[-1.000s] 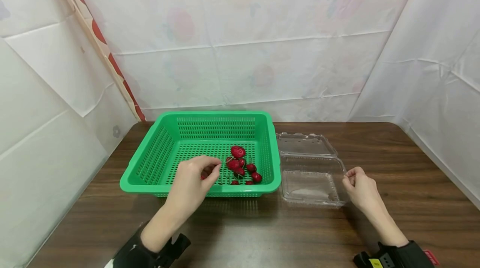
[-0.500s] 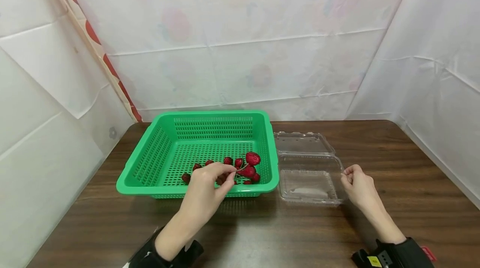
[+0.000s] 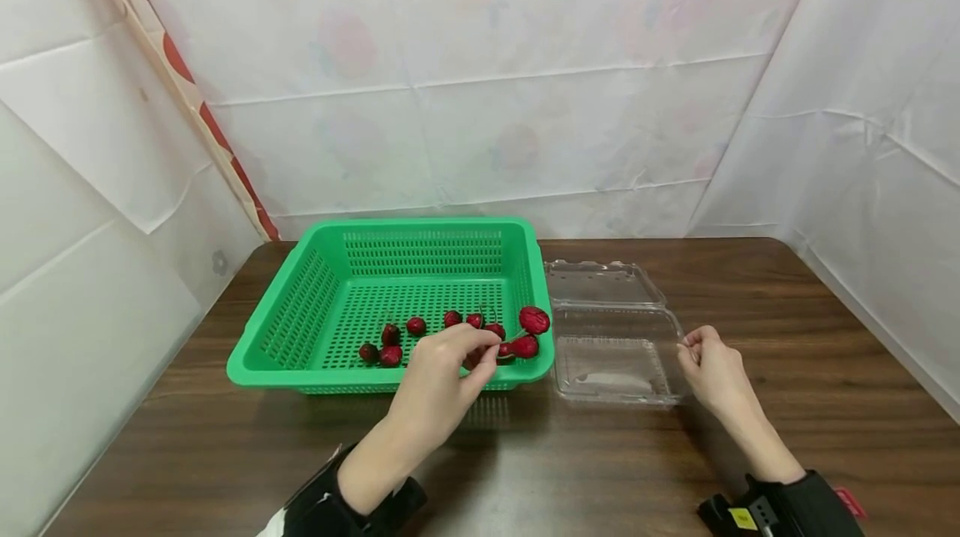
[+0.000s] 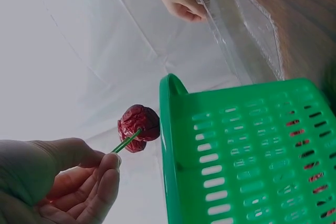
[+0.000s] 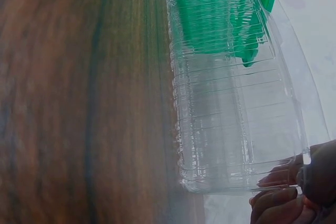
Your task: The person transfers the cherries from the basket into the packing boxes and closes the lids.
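Observation:
By their green stem, my left hand (image 3: 442, 383) pinches a pair of wrinkled dark red cherries (image 3: 534, 320), held over the right rim of the green basket (image 3: 431, 223). In the left wrist view the stem (image 4: 125, 142) runs from thumb and fingertips to the red fruit (image 4: 137, 124), above the basket's edge. Several more cherries (image 3: 390, 355) lie in the front part of the basket, some hidden behind the hand. My right hand (image 3: 716, 374) grips the right edge of a clear plastic clamshell box (image 3: 615, 362) with its lid laid back; no fruit shows inside.
Basket and box stand side by side on a dark wooden table (image 3: 570, 470). Pale patterned sheeting (image 3: 480, 87) hangs behind the table and along both sides. The box's lid (image 3: 603, 283) lies toward the back, close to the basket's right wall.
My left hand has moved right with the cherries, lifting them from the pile to the basket's right rim. More cherries at the left have come into sight. The right hand keeps its grip.

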`<state>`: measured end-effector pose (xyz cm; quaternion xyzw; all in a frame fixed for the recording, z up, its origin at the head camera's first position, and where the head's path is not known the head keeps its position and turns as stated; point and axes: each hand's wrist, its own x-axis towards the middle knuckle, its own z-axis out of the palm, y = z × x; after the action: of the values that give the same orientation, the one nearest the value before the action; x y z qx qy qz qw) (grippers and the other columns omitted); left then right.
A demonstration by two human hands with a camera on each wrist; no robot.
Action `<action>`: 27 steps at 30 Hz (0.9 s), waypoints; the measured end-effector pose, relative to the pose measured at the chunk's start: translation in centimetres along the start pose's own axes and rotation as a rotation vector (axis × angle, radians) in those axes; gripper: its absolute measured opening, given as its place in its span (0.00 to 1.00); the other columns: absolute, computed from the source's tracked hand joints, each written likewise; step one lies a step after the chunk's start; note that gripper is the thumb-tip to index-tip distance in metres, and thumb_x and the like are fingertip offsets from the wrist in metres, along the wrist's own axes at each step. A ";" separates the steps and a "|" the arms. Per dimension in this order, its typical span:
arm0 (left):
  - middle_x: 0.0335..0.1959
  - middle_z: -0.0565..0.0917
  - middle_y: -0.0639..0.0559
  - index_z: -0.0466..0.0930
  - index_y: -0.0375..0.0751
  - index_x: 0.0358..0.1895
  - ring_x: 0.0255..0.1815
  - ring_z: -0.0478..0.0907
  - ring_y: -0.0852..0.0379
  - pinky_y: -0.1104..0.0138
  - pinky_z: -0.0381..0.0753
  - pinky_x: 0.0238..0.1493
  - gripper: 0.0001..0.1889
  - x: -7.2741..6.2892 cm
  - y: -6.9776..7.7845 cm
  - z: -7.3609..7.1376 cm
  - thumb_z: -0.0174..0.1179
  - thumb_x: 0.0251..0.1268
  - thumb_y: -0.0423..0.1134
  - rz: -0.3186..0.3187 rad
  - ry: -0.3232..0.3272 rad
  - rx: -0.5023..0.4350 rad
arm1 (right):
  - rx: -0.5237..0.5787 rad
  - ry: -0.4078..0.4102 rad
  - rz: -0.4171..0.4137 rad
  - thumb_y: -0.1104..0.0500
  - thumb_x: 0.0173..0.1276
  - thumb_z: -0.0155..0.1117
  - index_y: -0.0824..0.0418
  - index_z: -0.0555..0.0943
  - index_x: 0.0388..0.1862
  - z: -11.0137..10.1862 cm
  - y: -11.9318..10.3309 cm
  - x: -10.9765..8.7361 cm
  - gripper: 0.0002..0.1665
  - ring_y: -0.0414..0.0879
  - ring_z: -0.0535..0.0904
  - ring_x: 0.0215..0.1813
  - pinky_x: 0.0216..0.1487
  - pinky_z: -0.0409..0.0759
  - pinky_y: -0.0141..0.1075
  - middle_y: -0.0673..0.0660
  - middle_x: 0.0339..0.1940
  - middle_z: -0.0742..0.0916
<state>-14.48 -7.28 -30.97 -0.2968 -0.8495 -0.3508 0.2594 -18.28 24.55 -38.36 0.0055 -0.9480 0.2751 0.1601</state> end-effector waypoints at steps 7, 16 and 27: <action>0.24 0.77 0.54 0.80 0.36 0.28 0.23 0.71 0.64 0.75 0.73 0.25 0.05 0.3 0.5 0.9 0.61 0.48 0.24 0.039 -0.013 -0.005 | 0.001 0.003 0.008 0.66 0.62 0.50 0.70 0.68 0.32 -0.1 0.0 0.0 0.06 0.44 0.67 0.19 0.22 0.66 0.38 0.52 0.17 0.73; 0.24 0.78 0.53 0.80 0.35 0.28 0.23 0.72 0.64 0.76 0.72 0.26 0.03 0.7 1.2 2.4 0.60 0.50 0.25 0.075 -0.002 -0.019 | 0.005 0.015 -0.005 0.66 0.61 0.50 0.70 0.68 0.32 0.1 0.0 0.0 0.06 0.43 0.66 0.18 0.21 0.66 0.37 0.51 0.16 0.72; 0.24 0.78 0.52 0.81 0.36 0.29 0.22 0.74 0.63 0.79 0.72 0.25 0.03 1.1 2.3 4.4 0.60 0.50 0.26 0.137 0.002 0.064 | 0.010 -0.006 -0.009 0.65 0.61 0.50 0.71 0.68 0.32 0.0 0.0 0.0 0.07 0.43 0.66 0.18 0.21 0.66 0.37 0.51 0.15 0.71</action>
<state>-14.71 -2.29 -31.95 -0.3456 -0.8376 -0.3053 0.2930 -18.23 24.53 -38.34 0.0112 -0.9470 0.2791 0.1585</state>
